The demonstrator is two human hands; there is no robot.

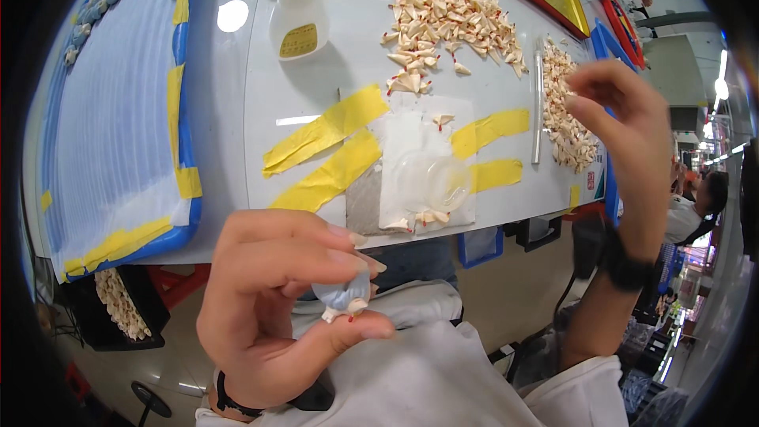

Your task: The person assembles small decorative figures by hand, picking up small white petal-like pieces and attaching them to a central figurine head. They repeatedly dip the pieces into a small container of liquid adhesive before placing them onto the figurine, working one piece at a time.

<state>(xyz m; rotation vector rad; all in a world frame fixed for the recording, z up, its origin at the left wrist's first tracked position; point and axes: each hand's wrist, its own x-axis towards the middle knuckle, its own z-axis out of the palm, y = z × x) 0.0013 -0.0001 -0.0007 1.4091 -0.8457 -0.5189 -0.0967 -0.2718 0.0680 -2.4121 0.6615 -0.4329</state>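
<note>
Though partly hidden, blue-and-cream piece

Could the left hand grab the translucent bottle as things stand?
Probably not straight away: the left hand pinches a small blue-and-cream piece. Otherwise the way looks free, with only flat yellow tape strips between hand and bottle.

tray at left, dish in the middle, heap of pieces at right.

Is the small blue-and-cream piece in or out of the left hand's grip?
In: the small blue-and-cream piece is held between the thumb and fingers of the left hand.
</note>
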